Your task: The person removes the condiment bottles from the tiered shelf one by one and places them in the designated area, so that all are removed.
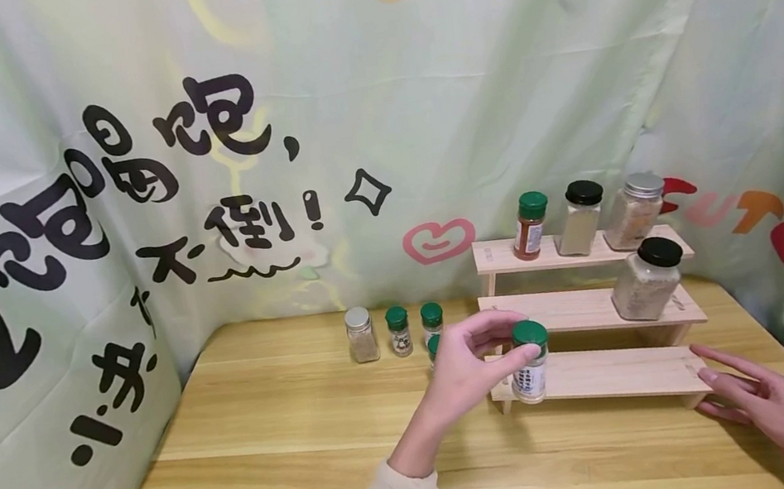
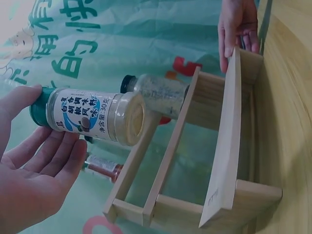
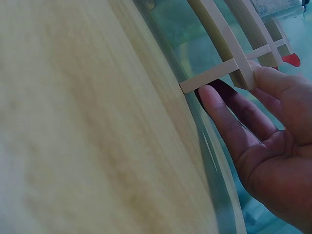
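Note:
My left hand (image 1: 470, 357) pinches a small spice jar (image 1: 530, 382) by its green cap, thumb on one side and fingertips on the other. The jar is clear, with a white-and-blue label and pale contents, and hangs upright over the left end of the bottom tier of a wooden rack (image 1: 613, 370). In the left wrist view the jar's label (image 2: 80, 113) faces the camera. At the rack's right end, my right hand (image 1: 767, 396) touches the bottom tier, its fingers fairly straight around the corner; the right wrist view shows fingertips beside the rack's leg (image 3: 209, 75).
The top tier bears a green-capped red spice jar (image 1: 530, 227), a black-capped jar (image 1: 579, 220) and a silver-capped jar (image 1: 634, 212). A larger black-capped jar (image 1: 647, 281) stands on the middle tier. Left of the rack are a silver-capped shaker (image 1: 361, 336) and several green-capped jars (image 1: 399, 334).

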`<state>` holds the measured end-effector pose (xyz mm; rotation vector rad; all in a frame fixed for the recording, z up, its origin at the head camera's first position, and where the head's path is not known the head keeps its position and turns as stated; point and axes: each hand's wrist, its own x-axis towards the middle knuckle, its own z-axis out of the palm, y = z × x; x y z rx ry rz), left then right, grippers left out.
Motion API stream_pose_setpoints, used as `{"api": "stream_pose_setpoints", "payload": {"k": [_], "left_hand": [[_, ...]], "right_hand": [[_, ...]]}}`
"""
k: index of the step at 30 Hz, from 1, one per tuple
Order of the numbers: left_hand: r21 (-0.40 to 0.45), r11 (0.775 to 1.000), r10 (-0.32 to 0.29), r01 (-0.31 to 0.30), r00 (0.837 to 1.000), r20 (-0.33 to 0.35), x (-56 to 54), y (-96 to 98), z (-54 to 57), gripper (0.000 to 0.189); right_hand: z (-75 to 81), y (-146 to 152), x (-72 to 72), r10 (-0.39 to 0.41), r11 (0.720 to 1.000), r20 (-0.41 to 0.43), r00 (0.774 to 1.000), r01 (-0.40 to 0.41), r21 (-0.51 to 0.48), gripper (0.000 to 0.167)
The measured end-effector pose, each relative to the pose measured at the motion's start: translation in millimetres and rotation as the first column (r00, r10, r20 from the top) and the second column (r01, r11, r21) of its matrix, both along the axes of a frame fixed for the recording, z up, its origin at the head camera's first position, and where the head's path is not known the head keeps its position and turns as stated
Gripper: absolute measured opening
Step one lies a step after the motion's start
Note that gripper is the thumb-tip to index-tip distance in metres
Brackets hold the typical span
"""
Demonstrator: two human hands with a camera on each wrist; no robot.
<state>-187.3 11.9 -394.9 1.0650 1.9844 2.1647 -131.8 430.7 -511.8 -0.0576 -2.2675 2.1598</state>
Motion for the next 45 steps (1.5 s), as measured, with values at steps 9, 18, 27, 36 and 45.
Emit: {"api": "stream_pose_setpoints", "payload": {"k": [9, 18, 27, 36, 45], "left_hand": [[0.024, 0.999, 0.024, -0.025, 0.999, 0.024, 2.2, -17.6, -3.5, 0.035], [0.026, 0.998, 0.063, -0.064, 0.998, 0.027, 3.9, -42.8, -4.1, 0.034], [0.015, 0.994, 0.111, -0.111, 0.993, 0.038, 1.0, -66.4, -8.5, 0.032], [-0.006, 0.985, 0.171, -0.171, 0.984, 0.048, -2.3, -86.2, -18.8, 0.032], [-0.017, 0.973, 0.229, -0.229, 0.971, 0.073, -6.0, -104.2, -30.3, 0.033]], "right_hand": [[0.6, 0, -1.2, 0.005, 1.000, -0.022, 1.000, -0.005, -0.003, 0.040], [0.5, 0, -1.0, -0.008, 0.999, -0.016, 1.000, 0.009, 0.037, 0.039], [0.0, 1, -0.4, -0.012, 0.998, 0.000, 1.000, 0.012, 0.054, 0.040], [-0.5, 1, -0.4, -0.018, 0.999, 0.013, 1.000, 0.017, 0.049, 0.040], [-0.2, 1, -0.8, 0.014, 1.000, -0.026, 1.000, -0.013, 0.008, 0.042]]}}
